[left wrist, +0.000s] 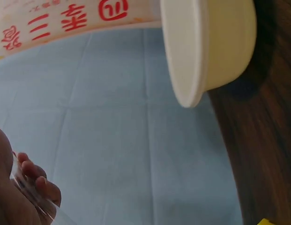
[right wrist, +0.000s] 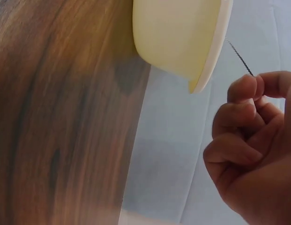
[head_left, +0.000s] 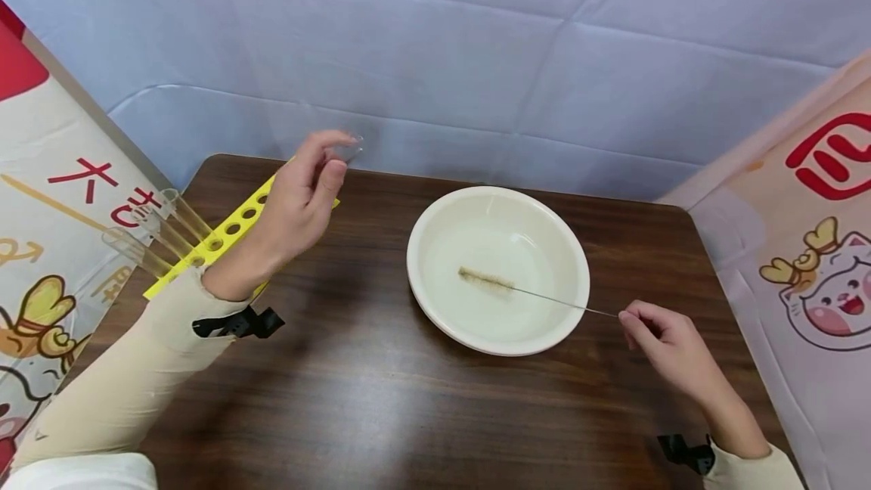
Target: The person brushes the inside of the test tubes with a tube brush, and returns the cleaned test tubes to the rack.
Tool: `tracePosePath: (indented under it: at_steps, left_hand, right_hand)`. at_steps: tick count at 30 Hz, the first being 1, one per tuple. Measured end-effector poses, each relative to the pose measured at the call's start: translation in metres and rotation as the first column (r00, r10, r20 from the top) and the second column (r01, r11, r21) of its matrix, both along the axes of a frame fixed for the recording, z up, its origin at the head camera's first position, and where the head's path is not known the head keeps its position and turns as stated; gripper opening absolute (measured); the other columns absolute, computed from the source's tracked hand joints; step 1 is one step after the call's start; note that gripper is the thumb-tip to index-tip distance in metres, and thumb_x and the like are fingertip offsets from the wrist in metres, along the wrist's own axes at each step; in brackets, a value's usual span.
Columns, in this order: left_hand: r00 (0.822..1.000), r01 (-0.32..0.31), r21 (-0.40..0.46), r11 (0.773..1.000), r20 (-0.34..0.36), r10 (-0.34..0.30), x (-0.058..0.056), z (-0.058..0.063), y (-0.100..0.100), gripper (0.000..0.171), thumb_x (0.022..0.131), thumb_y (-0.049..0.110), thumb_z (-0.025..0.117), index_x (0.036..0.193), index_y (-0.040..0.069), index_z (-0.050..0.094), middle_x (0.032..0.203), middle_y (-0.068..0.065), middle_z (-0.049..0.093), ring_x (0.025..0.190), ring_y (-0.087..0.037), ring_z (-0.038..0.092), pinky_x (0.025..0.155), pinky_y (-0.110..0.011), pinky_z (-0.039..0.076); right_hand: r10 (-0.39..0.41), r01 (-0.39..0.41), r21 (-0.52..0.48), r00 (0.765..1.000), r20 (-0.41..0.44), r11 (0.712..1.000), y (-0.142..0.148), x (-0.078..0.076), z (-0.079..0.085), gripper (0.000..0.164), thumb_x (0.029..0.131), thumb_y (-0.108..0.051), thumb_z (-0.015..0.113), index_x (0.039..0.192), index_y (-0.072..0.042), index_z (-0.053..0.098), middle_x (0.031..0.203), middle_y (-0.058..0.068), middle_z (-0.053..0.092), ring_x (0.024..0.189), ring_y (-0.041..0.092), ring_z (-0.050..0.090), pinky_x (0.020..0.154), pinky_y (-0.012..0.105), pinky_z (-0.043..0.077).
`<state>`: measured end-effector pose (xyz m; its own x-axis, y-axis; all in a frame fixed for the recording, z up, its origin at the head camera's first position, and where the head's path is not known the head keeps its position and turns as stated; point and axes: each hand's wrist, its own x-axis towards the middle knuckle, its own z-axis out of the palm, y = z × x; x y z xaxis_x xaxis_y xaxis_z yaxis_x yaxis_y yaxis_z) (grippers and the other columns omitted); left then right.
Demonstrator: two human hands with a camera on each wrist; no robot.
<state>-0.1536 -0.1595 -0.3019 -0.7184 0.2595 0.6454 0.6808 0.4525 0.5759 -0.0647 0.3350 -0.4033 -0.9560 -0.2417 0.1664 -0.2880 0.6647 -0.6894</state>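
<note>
My left hand (head_left: pixel 292 206) is raised over the far end of a yellow test tube rack (head_left: pixel 241 221). Its curled fingers hold a clear glass test tube (left wrist: pixel 29 187), whose rim shows past the fingertips in the head view. Over at the right, my right hand (head_left: pixel 670 346) pinches the twisted wire end of a test tube brush (head_left: pixel 486 278) between thumb and index finger. The wire crosses the rim of a white basin (head_left: pixel 500 348), and the tan bristles lie inside, in what looks like clear water.
Several clear test tubes (head_left: pixel 187 219) lean in the near-left part of the rack. Everything stands on a dark wooden table (head_left: pixel 381 414). A pale blue cloth (head_left: pixel 435 59) hangs behind its far edge, with printed sheets (head_left: pixel 826 248) at both sides.
</note>
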Motion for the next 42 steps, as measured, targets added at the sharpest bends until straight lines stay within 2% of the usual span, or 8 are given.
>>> tracePosePath:
  at_steps: [4,9,15,19,24,33,36,42]
  left_hand:
    - [0.995,0.035,-0.086,0.996,0.098,-0.027,0.001,-0.005,0.002,0.033,0.107,0.005,0.045,0.139,-0.001,0.052,0.086,-0.007,0.05,0.067,-0.015,0.043,0.065,-0.029,0.036]
    - [0.987,0.108,-0.157,0.982,0.138,-0.087,-0.002,-0.014,0.003,0.04,0.105,0.003,0.053,0.144,-0.003,0.048,0.099,-0.01,0.059,0.078,-0.016,0.05,0.068,-0.03,0.041]
    - [0.979,0.116,-0.203,0.972,0.186,-0.079,-0.002,-0.023,0.004,0.036,0.101,0.007,0.062,0.137,0.005,0.059,0.107,-0.008,0.064,0.087,-0.018,0.06,0.074,-0.032,0.05]
    - [0.981,0.107,-0.285,0.953,0.184,-0.055,-0.002,-0.029,0.007,0.038,0.1,0.013,0.066,0.138,0.015,0.061,0.108,-0.005,0.065,0.091,-0.017,0.064,0.074,-0.035,0.052]
    - [0.99,0.086,-0.396,0.914,0.14,-0.032,-0.002,-0.037,0.015,0.042,0.102,0.023,0.065,0.144,0.023,0.058,0.098,0.001,0.064,0.071,-0.013,0.053,0.06,-0.032,0.044]
    - [1.0,0.003,-0.596,0.803,0.008,0.003,-0.01,-0.051,0.032,0.03,0.101,0.03,0.066,0.124,0.01,0.066,0.091,0.0,0.065,0.062,-0.013,0.052,0.052,-0.03,0.042]
    - [0.998,-0.018,-0.621,0.784,-0.052,-0.018,-0.011,-0.056,0.035,0.027,0.098,0.03,0.07,0.119,0.012,0.069,0.093,0.0,0.067,0.062,-0.014,0.052,0.053,-0.03,0.043]
    - [0.993,-0.038,-0.644,0.764,-0.107,-0.041,-0.011,-0.06,0.039,0.03,0.097,0.032,0.07,0.122,0.017,0.07,0.087,0.0,0.063,0.063,-0.015,0.051,0.054,-0.029,0.04]
  right_hand:
    - [0.041,-0.043,0.029,0.997,0.06,0.999,-0.001,0.001,0.002,0.034,0.103,-0.005,0.059,0.072,-0.019,0.054,0.062,-0.006,0.05,0.051,0.01,0.043,0.049,0.026,0.036]
    - [0.072,-0.076,0.046,0.993,0.091,0.996,-0.003,0.002,0.001,0.031,0.103,-0.005,0.059,0.076,-0.02,0.059,0.065,-0.007,0.054,0.054,0.01,0.048,0.05,0.026,0.038]
    - [0.061,-0.065,0.043,0.994,0.094,0.997,-0.006,0.003,0.0,0.025,0.105,-0.005,0.056,0.084,-0.017,0.064,0.068,-0.007,0.056,0.057,0.011,0.051,0.051,0.026,0.04]
    - [0.052,-0.05,-0.035,0.996,0.074,0.998,-0.009,0.005,0.001,0.027,0.106,-0.002,0.051,0.083,-0.011,0.064,0.067,-0.004,0.057,0.06,0.013,0.054,0.052,0.026,0.041]
    - [0.038,-0.027,-0.169,0.997,0.063,0.985,-0.009,0.006,0.007,0.03,0.108,-0.001,0.043,0.083,-0.002,0.059,0.066,0.002,0.055,0.058,0.017,0.05,0.051,0.03,0.04]
    - [0.036,-0.03,-0.29,0.999,0.016,0.957,0.007,0.007,0.016,0.031,0.108,0.005,0.036,0.084,0.005,0.056,0.067,0.002,0.053,0.057,0.013,0.047,0.05,0.031,0.035]
    - [0.064,-0.064,-0.348,0.998,-0.011,0.935,0.013,0.007,0.02,0.03,0.107,0.008,0.035,0.085,0.005,0.055,0.068,0.001,0.054,0.057,0.012,0.045,0.05,0.031,0.033]
    - [0.09,-0.093,-0.596,0.995,-0.034,0.798,0.02,0.006,0.022,0.03,0.104,0.014,0.034,0.085,0.009,0.057,0.069,0.005,0.057,0.061,0.013,0.051,0.051,0.028,0.035]
